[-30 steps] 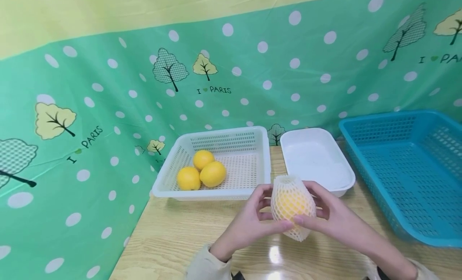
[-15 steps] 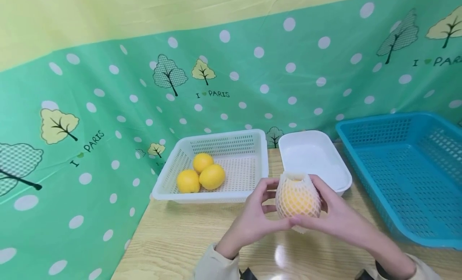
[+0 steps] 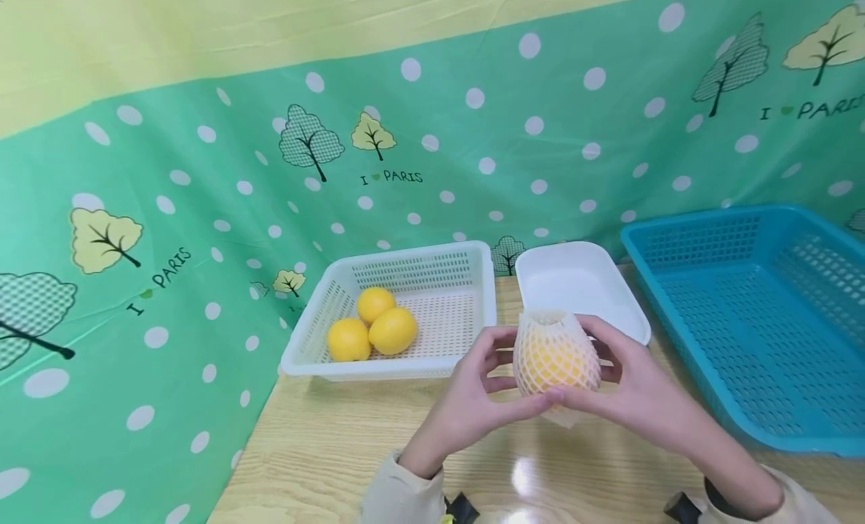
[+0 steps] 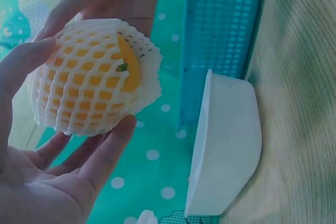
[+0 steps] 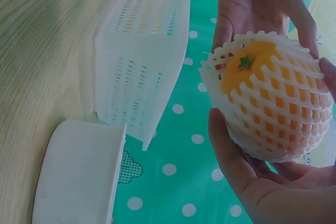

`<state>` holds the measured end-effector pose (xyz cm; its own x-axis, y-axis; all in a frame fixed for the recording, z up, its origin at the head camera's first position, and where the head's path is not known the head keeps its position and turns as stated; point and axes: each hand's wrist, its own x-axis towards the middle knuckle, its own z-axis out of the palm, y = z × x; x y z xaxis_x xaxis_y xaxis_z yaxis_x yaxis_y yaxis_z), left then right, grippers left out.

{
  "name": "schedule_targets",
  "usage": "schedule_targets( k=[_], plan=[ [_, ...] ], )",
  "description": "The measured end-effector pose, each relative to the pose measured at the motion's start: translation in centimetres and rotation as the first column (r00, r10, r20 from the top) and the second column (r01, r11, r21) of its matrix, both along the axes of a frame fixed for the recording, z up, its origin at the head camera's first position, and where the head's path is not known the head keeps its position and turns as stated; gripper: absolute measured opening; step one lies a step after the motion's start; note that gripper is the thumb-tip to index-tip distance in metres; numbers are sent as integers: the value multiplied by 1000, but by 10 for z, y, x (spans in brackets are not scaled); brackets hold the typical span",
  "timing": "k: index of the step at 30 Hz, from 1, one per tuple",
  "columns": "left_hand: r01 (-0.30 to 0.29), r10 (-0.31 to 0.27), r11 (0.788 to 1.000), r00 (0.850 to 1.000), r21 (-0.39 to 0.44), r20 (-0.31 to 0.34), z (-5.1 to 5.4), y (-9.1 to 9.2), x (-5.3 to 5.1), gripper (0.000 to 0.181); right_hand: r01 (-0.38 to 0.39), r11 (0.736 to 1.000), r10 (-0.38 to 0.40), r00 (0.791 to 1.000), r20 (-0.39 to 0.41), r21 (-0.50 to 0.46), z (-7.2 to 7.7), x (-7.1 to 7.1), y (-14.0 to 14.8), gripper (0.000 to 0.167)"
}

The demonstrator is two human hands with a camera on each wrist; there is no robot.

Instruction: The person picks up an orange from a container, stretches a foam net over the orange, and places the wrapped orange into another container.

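Note:
Both hands hold an orange [image 3: 557,362] wrapped in a white foam net [image 4: 84,85], raised in front of the person in the head view. My left hand [image 3: 466,396] grips its left side and my right hand [image 3: 638,385] its right side. The thumbs meet at the near side, while the other fingers go round behind. Each wrist view shows the net's frilled open end, with bare peel and a small green stem mark [image 5: 245,62] inside it. In the head view, the far fingers are partly hidden by the wrapped fruit.
A white perforated basket [image 3: 449,366] with 3 unwrapped oranges [image 3: 393,330] stands at the back left. Beside it is a white plastic tray [image 3: 574,280], behind the hands. A large blue basket [image 3: 757,314] occupies the right side of the wooden table [image 3: 324,441].
The wrapped orange first tipped, bringing the net's open top more into view, then tilted partly back. Both hands kept hold of it and rose slightly. The baskets and tray stayed put.

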<state>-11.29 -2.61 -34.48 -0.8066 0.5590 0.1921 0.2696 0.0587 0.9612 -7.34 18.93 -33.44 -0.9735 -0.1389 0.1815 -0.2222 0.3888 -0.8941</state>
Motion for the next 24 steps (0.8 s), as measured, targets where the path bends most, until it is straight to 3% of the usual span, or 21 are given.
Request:
schedule_targets(
  k=[10,18,24],
  plan=[
    [43,-43,999,999,2,-27,2,-6,-4,64,-21,999,23,999,-47,37,2,-5,3,73],
    [51,-51,999,997,11,-66,4,-7,-6,56,46,992,-32,993,-111,121,6,-3,9,80],
    [13,-13,1000,998,-12,-66,3,-11,-7,38,110,978,-89,988,-124,178,6,3,19,85]
  ],
)
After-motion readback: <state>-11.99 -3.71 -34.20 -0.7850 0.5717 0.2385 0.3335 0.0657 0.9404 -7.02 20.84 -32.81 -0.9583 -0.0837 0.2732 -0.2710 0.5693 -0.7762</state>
